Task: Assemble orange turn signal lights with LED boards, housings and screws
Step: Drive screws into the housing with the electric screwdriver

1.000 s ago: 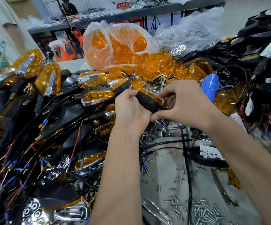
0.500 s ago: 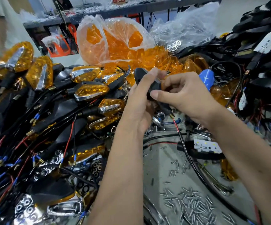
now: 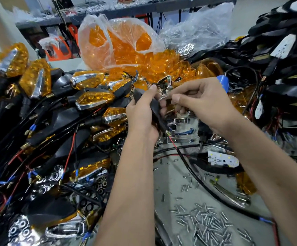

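the left hand (image 3: 140, 110) grips the black housing (image 3: 155, 110) upright above the bench, fingers curled round its body, so that the open face points toward the right hand (image 3: 202, 103). the right hand pinches a small part against the housing; the part is hidden, so what it is cannot be told. the housing's lead (image 3: 188, 164) hangs free below, clear of the work. loose screws (image 3: 204, 222) lie near on the bench (image 3: 170, 176), and an led board (image 3: 223, 159) beside them, probably kept within reach for the next steps.
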